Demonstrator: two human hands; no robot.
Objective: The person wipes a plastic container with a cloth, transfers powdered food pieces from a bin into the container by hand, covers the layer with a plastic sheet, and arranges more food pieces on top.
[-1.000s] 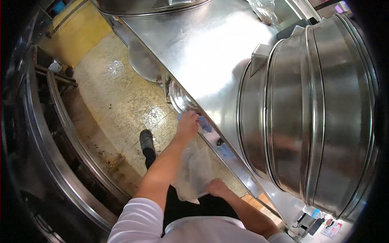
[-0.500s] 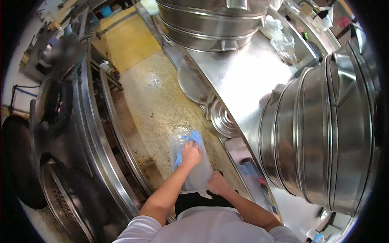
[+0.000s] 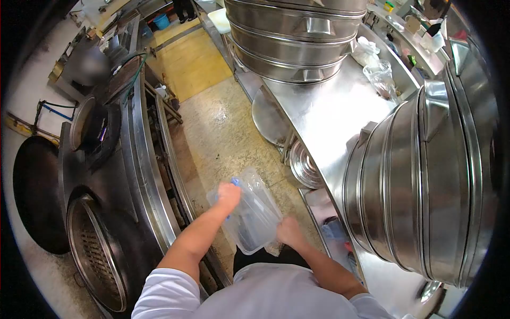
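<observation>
A clear plastic tub is held over the floor in front of my body. My left hand is closed on a blue cloth at the tub's left side; only bits of the cloth show around the fingers. My right hand grips the tub's right edge with its fingers wrapped round it. Something pale hangs by the tub's near right corner, too small to make out.
Stacked metal steamers stand on the steel counter at right, with another stack farther back. A stove with woks lines the left. Round metal lids lean below the counter. A person's legs show far ahead.
The view has swung so more of the stove and walkway shows. My left hand has moved with the blue cloth from inside the tub to its left side. My right hand still grips the edge.
</observation>
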